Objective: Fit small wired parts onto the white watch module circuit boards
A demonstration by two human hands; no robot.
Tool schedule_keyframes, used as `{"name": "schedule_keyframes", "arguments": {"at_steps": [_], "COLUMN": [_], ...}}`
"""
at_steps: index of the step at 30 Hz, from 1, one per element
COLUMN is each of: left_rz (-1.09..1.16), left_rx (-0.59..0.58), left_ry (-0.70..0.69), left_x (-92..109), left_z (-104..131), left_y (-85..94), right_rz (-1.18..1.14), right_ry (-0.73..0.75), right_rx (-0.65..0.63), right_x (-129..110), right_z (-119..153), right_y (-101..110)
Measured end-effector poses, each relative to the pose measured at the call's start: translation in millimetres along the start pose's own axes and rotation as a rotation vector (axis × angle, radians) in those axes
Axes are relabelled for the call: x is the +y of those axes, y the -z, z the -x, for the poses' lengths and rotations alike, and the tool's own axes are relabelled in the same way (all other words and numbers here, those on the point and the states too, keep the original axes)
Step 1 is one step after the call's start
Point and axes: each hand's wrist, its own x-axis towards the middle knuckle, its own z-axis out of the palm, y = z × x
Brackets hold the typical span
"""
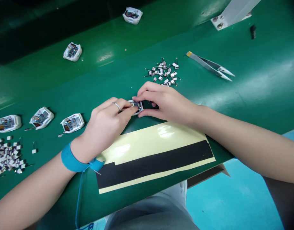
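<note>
Between my hands, a small white device housing [137, 108] with an exposed circuit board lies at the middle of the green bench. My right hand [158, 100] grips its right end between thumb and fingers. From the left, my left hand [113, 115] has its fingers closed over the board side, covering much of the housing; any small part pinched there is hidden. A blue strap [75, 158] circles my left wrist. Just below lies a pale yellow sheet [142, 143] bearing a black strip [161, 163]. Behind my right hand is a pile of small wired parts [164, 72].
Tweezers [209, 65] lie at the right. Similar open housings [72, 123] stand in a row on the left, with two more, including one housing [132, 15], farther back. Another pile of parts [7, 156] is at far left. A white metal bracket [230, 16] is bolted at the back.
</note>
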Motion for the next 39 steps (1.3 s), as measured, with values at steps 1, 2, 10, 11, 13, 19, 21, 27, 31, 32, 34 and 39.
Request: {"name": "schedule_keyframes", "arguments": {"at_steps": [1, 2, 10, 11, 13, 19, 21, 27, 31, 32, 34, 39], "left_rz": [0.001, 0.001, 0.005, -0.001, -0.018, -0.007, -0.003, 0.008, -0.005, -0.009, -0.015, -0.002], "left_rx": [-0.016, -0.029, 0.002, 0.000, -0.023, -0.103, -0.119, -0.105, -0.117, -0.119, -0.109, -0.085], "left_ry": [0.005, 0.010, -0.001, -0.003, 0.001, 0.058, 0.067, 0.065, 0.063, 0.064, 0.063, 0.049], "left_x": [0.0, 0.2, 0.6, 0.6, 1.0, 3.5, 3.7, 4.1, 4.4, 4.5, 4.5, 3.7], "left_z": [-0.3, -0.6, -0.6, -0.7, -1.1, -2.0, -1.8, -1.5, -1.9, -1.9, -1.7, -0.8], "left_y": [0.1, 0.0, -2.3, -2.3, -1.9, 1.0, 1.8, 1.8, 2.0, 2.0, 1.7, -0.1], "right_rz": [0.005, 0.010, 0.036, 0.040, 0.047, 0.044, 0.044, 0.049, 0.052, 0.056, 0.066, 0.068], "right_ry": [0.003, 0.005, -0.030, -0.038, -0.044, -0.027, -0.044, -0.066, -0.063, -0.065, -0.070, -0.069], "right_rx": [-0.002, -0.004, -0.042, -0.051, -0.062, -0.037, -0.048, -0.059, -0.059, -0.061, -0.063, -0.050], "right_x": [0.4, 0.8, -0.2, -0.5, -0.6, -0.5, -1.2, -2.8, -3.1, -3.1, -2.9, -3.3], "right_z": [0.2, 0.4, 0.7, 0.6, 0.7, 0.9, 0.4, -1.0, -1.1, -1.1, -1.0, -0.9], "right_y": [0.0, 0.0, 0.9, 1.0, 1.0, 1.7, 2.2, 2.6, 2.8, 2.9, 3.0, 2.5]}}
